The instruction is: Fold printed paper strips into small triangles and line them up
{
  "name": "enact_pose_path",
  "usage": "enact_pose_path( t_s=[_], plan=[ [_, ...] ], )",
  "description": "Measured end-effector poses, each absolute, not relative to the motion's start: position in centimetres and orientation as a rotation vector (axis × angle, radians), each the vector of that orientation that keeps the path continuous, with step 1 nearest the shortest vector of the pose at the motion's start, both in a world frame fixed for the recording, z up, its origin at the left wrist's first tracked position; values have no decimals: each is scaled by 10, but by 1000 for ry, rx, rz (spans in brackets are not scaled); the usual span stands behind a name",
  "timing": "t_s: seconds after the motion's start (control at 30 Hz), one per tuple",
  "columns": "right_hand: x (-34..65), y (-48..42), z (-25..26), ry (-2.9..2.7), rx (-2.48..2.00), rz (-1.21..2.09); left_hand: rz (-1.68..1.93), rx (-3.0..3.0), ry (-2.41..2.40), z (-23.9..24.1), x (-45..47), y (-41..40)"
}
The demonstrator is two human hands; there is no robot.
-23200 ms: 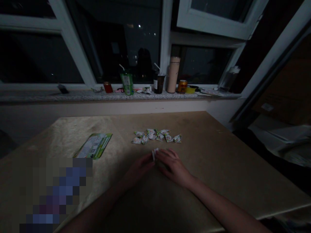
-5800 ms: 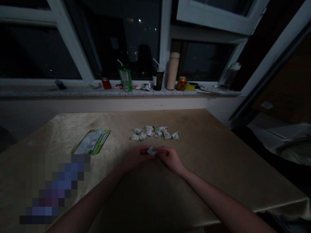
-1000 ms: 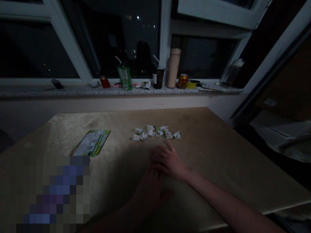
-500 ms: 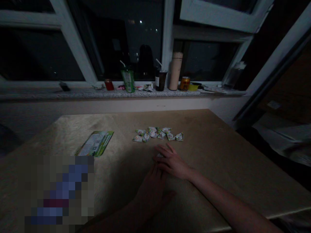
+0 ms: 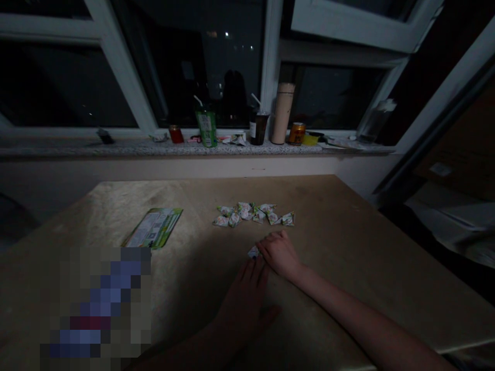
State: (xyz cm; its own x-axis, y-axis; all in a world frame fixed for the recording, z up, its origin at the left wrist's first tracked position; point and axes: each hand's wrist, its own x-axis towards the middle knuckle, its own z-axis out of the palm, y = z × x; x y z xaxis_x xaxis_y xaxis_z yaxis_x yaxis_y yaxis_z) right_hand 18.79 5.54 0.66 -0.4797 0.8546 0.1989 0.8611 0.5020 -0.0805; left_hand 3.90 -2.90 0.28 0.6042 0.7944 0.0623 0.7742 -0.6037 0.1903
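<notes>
Packet (image 5: 252, 252) now shows more, work ongoing: right hand (image 5: 282, 254) curls at its right, grip unclear; left hand (image 5: 244, 294) lies flat nearside.

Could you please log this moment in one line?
left hand: outstretched beside small packet; right hand: curled at packet's edge; printed packets: clustered beyond

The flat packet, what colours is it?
The flat packet is green and whitish-grey; the head view shows it best.

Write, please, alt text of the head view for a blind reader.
A person's right hand seems to touch a small wrapped packet on a tan table, left hand close by; similar packets lie beyond, a green pouch farther left.
</notes>
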Motion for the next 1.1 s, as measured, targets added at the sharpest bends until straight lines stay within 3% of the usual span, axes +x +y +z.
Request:
enact_pose_path(
  t_s=[0.5,0.67,0.93,1.1],
  plan=[
    [185,59,7,-2745,-1311,-237,334,2686,1396,24,18,-6],
    [183,58,7,-2767,-1277,-275,217,2815,1337,19,14,-2],
    [194,53,8,-2428,-1437,-36,220,2879,1287,15,14,-1],
    [215,37,12,-2498,-1056,128,166,2865,1282,17,14,-3]
  ],
)
